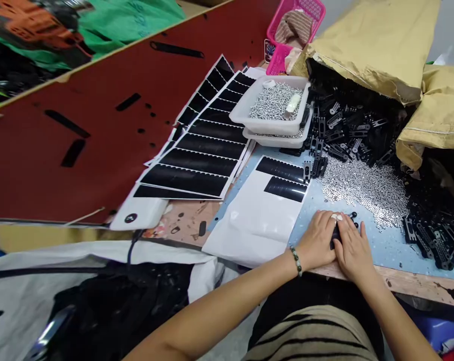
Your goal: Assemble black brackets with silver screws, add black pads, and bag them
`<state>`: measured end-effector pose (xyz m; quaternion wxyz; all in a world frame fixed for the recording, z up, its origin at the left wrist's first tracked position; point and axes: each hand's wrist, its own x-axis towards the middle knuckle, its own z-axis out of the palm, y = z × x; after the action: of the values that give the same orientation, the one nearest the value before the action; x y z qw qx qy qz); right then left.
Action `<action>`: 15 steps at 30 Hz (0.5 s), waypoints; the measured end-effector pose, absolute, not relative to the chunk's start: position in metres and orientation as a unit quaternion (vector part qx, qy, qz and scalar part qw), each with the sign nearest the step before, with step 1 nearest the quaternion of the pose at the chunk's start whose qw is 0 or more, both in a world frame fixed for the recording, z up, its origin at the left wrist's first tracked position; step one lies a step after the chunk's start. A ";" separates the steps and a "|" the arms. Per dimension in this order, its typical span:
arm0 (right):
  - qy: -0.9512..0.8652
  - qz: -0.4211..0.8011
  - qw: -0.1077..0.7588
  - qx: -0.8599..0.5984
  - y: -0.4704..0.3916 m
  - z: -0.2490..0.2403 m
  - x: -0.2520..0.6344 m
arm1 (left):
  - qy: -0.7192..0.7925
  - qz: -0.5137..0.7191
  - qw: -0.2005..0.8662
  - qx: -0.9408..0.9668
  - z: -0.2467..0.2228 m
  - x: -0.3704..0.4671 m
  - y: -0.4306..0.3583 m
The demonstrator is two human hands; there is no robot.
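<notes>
At the table's front edge my left hand (319, 241) and my right hand (354, 249) press together around a small dark piece (335, 236), which they mostly cover. Fingers of both hands are bent over it, and a bit of white shows at the fingertips. Small round-ended black parts (353, 215) lie just beyond my right fingers. Left of my hands is a white sheet (257, 213) with two black sticker strips (285, 188). A heap of silver screws (365, 185) spreads behind and right of my hands.
Stacked white tubs (270, 123) of screws stand behind the sheet. Black strip sheets (196, 155) lie to the left, by a red board (110, 125). Paper sacks (381, 45) spill black parts (433, 243) at the right. A pink basket (319, 12) is at the back.
</notes>
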<state>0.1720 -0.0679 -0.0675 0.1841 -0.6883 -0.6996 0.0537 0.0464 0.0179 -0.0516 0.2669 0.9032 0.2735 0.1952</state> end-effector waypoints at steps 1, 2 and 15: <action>-0.688 0.053 0.190 -0.698 -0.068 -0.069 0.173 | 0.278 0.193 0.261 0.904 -0.051 0.047 0.017; -0.674 0.056 0.203 -0.708 -0.068 -0.071 0.175 | 0.284 0.190 0.254 0.905 -0.051 0.049 0.017; -0.593 0.065 0.420 -0.684 -0.005 -0.043 0.202 | 0.541 0.221 0.096 0.806 0.040 -0.129 0.011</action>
<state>0.2024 -0.0048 -0.0433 0.4202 -0.6840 -0.5928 0.0652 -0.1286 0.0106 0.0404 0.0961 0.8057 0.5410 0.2211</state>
